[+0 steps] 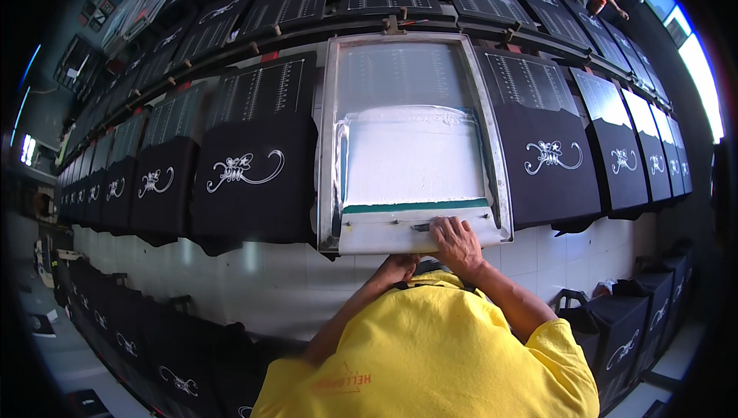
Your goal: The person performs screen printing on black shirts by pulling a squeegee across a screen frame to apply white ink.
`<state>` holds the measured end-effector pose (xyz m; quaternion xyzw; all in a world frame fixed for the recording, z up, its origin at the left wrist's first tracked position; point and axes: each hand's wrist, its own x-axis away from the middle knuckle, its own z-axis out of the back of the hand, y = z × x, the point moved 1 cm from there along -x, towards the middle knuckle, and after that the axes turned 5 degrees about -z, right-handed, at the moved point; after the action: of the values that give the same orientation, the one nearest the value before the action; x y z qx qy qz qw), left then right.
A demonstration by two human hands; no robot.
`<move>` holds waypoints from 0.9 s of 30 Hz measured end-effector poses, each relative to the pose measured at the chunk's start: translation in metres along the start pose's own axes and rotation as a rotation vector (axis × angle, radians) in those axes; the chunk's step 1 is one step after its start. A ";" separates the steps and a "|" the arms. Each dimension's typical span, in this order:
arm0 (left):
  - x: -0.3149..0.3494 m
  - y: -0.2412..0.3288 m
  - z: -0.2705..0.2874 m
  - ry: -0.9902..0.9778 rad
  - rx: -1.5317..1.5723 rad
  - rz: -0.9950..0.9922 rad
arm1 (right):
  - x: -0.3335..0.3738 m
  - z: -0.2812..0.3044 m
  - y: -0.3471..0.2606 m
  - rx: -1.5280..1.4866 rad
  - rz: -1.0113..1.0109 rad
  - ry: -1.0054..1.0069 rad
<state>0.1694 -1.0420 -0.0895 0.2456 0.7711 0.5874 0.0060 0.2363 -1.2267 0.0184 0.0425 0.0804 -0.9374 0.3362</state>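
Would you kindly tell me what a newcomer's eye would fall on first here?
Probably the yellow shirt at bottom centre, then the framed screen above it, spread with white paste. The right hand lies on the white bar at the screen's near end. Black cloths with white designs lie on both sides.

right hand [459, 246] farther forward with fingers [444, 228] bent, left hand [400, 267] partly hidden

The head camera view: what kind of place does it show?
Probably a screen-printing workshop: a framed screen spread with white paste, and rows of black fabric pieces bearing matching white designs.
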 end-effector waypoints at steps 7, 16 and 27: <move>0.011 0.017 0.000 -0.004 -0.150 -0.018 | 0.004 0.011 -0.005 -0.111 -0.071 -0.063; 0.068 0.137 0.077 0.534 -0.261 -0.230 | 0.022 0.024 0.115 -0.200 -0.702 0.390; 0.039 0.095 0.169 0.878 -1.088 -0.184 | 0.038 -0.043 0.157 -0.996 -1.020 0.555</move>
<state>0.2208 -0.8568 -0.0444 -0.1183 0.3169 0.9314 -0.1343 0.3085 -1.3619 -0.0484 0.0775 0.5846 -0.7847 -0.1913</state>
